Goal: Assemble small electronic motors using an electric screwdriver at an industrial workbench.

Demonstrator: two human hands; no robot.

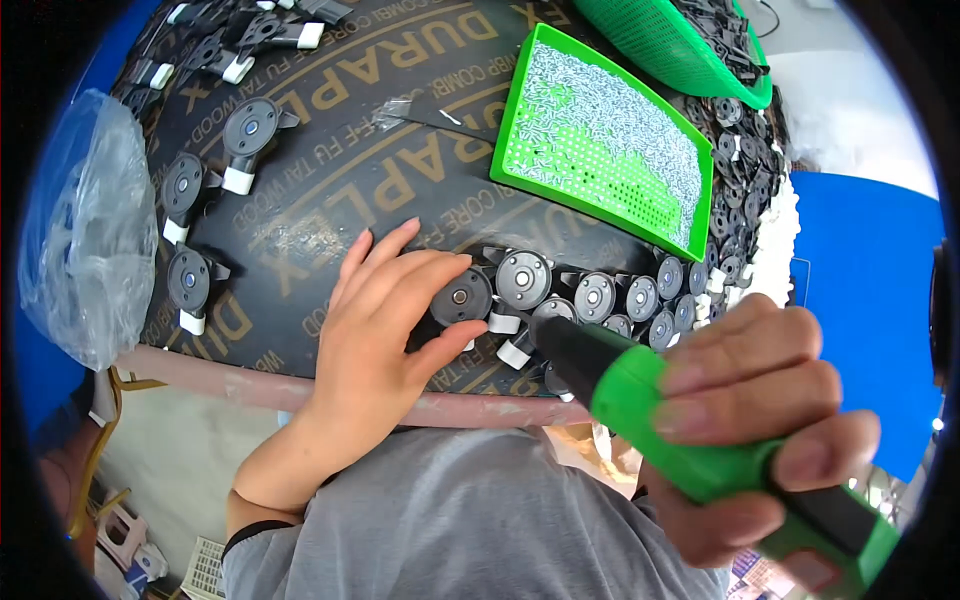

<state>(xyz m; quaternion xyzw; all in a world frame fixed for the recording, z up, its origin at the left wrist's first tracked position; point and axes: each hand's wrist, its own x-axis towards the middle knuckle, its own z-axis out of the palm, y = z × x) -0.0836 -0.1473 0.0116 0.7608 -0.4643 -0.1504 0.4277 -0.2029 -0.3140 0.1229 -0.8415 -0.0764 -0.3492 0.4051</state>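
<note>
My left hand (385, 310) pinches a round black plastic caster-like part (462, 298) between thumb and fingers, down on the dark printed board. My right hand (750, 420) is wrapped round a green and black power screwdriver (640, 390), held over the near right of the board. Its black nose points left, toward a cluster of similar parts, and hides some of them. One such round part (523, 279) lies just right of the held one, another (594, 296) farther right. Several have white tabs. Whether the screwdriver's tip touches anything, I cannot tell.
A green perforated tray (507, 150) of small silvery screws stands beyond my hands. Behind it is a green basket (640, 45) with black pieces. Finished-looking black parts (250, 128) lie at left, beside a clear plastic bag (100, 230). A pinkish padded edge (480, 410) borders the board.
</note>
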